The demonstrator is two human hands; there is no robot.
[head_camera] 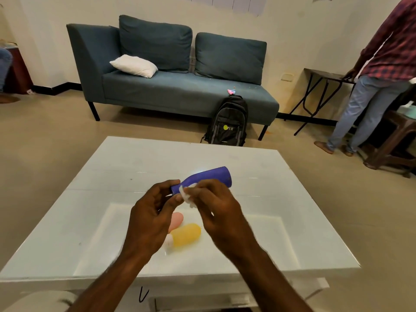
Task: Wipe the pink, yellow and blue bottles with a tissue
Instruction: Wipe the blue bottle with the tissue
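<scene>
Plastic, smooth and probably light, the blue bottle (pixel 208 178) is held tilted above the white table (pixel 292 199). From the left: the left hand (pixel 150 219) pinches its narrow neck end; the right hand (pixel 216 206) presses a small wad of tissue (pixel 186 194) against the neck. The slick surface could twist under rubbing, so gripping the wider body looks steadier. Below the hands, the pink bottle (pixel 176 221) and yellow bottle (pixel 186 234) lie touching on the table.
</scene>
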